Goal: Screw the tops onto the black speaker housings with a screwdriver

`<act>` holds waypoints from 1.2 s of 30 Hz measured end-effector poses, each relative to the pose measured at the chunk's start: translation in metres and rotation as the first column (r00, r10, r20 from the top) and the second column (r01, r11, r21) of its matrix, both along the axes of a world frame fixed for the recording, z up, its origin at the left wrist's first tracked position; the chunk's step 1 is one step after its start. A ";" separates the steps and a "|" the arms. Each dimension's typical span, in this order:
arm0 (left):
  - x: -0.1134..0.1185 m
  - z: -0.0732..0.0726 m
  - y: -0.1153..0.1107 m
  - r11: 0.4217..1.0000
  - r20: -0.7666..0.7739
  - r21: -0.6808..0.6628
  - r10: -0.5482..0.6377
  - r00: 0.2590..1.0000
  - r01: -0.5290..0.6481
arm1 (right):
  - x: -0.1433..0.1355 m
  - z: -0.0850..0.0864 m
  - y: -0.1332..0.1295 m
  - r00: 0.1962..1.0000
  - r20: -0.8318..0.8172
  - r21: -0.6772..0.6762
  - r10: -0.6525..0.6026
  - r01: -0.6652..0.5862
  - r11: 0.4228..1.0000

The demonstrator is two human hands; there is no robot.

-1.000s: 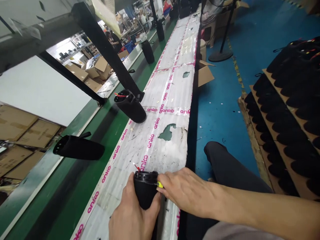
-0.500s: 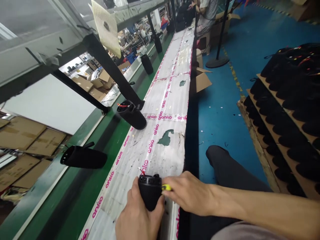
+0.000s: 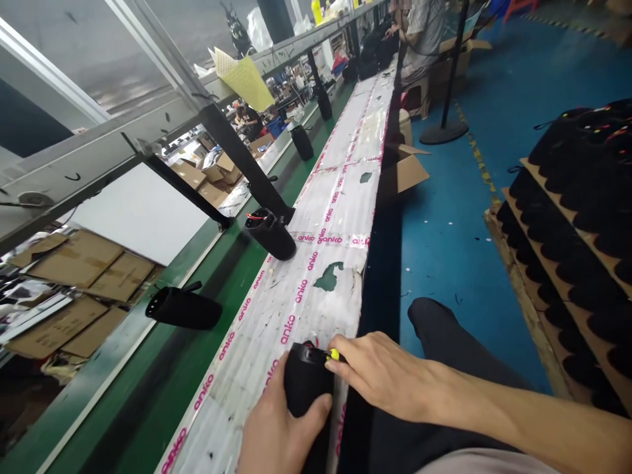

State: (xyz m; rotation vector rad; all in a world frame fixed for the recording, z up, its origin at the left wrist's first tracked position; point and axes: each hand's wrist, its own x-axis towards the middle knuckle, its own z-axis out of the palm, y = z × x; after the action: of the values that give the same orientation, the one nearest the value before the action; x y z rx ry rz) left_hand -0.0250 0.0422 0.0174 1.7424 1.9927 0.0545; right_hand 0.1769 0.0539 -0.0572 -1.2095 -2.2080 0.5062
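My left hand (image 3: 276,421) is wrapped round a black cloth-covered cylinder (image 3: 307,385), which looks like a portable speaker body, low over the near end of the bench strip. Its rim faces away from me, and a bit of red wire shows behind it. My right hand (image 3: 382,372) pinches a small yellow tool (image 3: 334,355) against the right side of that rim. The tool's tip is hidden, so its exact kind does not show. Beyond my hands, a similar speaker body (image 3: 270,234) with red wires in its open end leans at the strip's left edge.
Another black speaker body (image 3: 185,308) lies on the green belt (image 3: 123,388) at left, with one more (image 3: 301,141) farther along. Black posts (image 3: 244,161) rise beside the belt. Stacked speaker bodies (image 3: 563,263) stand at right. A person (image 3: 422,39) sits at the far end.
The speaker body has turned in my left hand, its wires shifting from the left of the rim to behind it. The yellow tool stays at the rim's right side. My view has shifted slightly.
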 end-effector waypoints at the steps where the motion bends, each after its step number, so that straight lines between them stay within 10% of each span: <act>1: 0.003 0.000 -0.001 1.000 -0.039 0.010 0.008 0.999 -0.008 | 0.001 0.001 0.000 1.000 0.016 0.006 0.006 -0.006 1.000; 8: -0.005 -0.009 0.003 0.994 -0.402 0.105 0.039 0.915 0.003 | -0.004 0.003 0.002 0.996 0.088 0.090 0.014 -0.022 0.996; 29: -0.007 -0.021 0.005 0.979 -0.491 0.189 0.025 0.871 0.078 | -0.029 -0.002 -0.007 0.950 0.248 0.443 -0.187 0.060 0.895; 36: -0.014 -0.023 0.012 0.989 -0.410 0.144 0.075 0.909 -0.017 | -0.038 0.032 0.011 0.949 0.316 0.126 -0.017 -0.024 0.992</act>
State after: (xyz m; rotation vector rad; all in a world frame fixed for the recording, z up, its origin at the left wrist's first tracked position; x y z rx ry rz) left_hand -0.0391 0.0544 -0.0051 1.9180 2.3818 -0.1840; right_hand 0.1387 0.0650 -0.0249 -1.2916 -2.4667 0.1740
